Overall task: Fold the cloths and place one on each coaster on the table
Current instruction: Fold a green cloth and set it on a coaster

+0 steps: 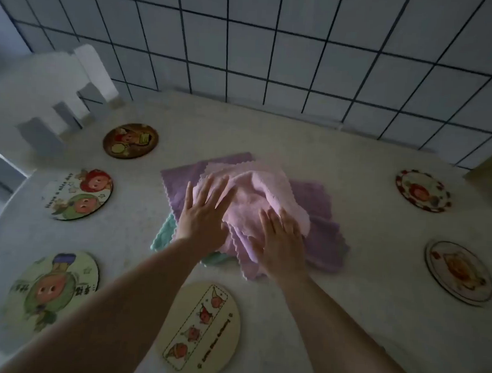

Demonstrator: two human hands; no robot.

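Pink cloth (pixel 256 192): we have it on top of the pile at the middle of the desk (pixel 376 278), rumpled and partly doubled over, likely mid-fold.
Pile: purple cloth (pixel 319 227) beneath, a green cloth (pixel 162 233) peeking out at the left edge.
Left hand (pixel 203 212): we lay it flat on the pink cloth, fingers (pixel 220 185) straight and slightly spread, probably smoothing it.
Right hand (pixel 281 245): palm down on the near edge, fingers straight and close together, pinning the layers.
Coasters: all bare, ringed around the pile, the nearest coaster (pixel 200 332) just before us.
Arms: both reach forward, converging on the pile.
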